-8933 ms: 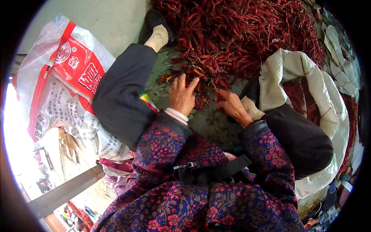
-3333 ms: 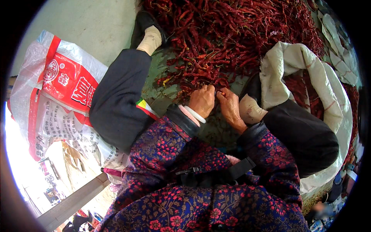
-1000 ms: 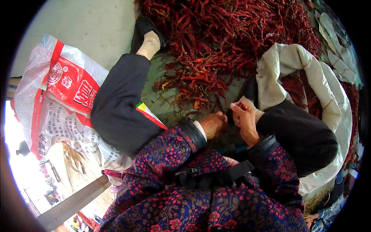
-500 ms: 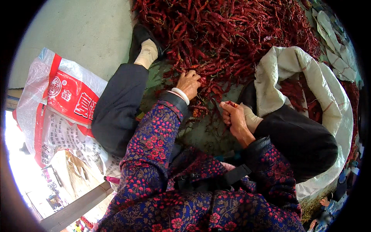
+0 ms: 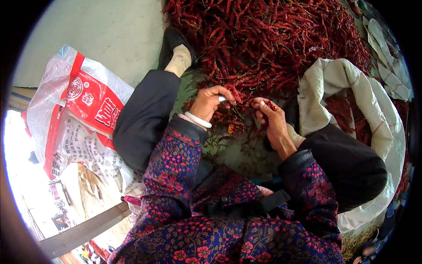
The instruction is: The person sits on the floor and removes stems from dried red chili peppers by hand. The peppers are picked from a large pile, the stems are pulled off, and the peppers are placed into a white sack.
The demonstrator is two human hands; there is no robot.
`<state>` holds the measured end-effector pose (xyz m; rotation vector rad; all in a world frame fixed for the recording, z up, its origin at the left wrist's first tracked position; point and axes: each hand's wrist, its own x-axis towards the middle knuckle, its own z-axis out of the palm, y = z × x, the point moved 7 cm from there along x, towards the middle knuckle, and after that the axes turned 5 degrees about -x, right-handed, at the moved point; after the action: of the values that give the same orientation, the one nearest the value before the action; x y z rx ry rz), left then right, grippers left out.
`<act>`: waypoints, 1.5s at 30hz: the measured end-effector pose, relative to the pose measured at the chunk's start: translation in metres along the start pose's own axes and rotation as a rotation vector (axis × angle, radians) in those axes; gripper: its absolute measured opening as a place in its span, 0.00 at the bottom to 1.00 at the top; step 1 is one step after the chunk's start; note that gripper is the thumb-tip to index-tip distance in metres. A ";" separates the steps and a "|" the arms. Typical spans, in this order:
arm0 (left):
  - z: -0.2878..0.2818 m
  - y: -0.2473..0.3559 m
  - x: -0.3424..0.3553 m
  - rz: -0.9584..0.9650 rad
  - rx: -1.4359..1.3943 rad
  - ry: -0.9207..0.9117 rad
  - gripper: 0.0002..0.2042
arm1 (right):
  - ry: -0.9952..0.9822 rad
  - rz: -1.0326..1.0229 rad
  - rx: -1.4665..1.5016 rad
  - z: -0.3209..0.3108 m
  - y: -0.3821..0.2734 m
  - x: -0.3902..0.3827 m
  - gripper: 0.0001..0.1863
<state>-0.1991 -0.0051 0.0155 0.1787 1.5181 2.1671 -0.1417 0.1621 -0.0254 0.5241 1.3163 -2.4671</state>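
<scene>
While both hands work at the near edge of the chilli heap [image 5: 272, 39], left hand [image 5: 210, 102] and right hand [image 5: 271, 121] each pinch one dried chilli (best gripped near the stalk), the open sack [image 5: 387, 132] alongside.

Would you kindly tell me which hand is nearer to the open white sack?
The right hand; it sits just beside the white sack. The left hand is farther away, across the chillies.
</scene>
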 end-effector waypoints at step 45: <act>0.050 -0.038 -0.026 -0.199 0.389 -0.233 0.13 | -0.254 -0.158 -0.733 0.008 -0.004 0.002 0.13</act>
<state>-0.1463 0.0356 0.0035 0.3774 1.7228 1.6210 -0.1467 0.1576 -0.0189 -0.0725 2.0334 -1.8584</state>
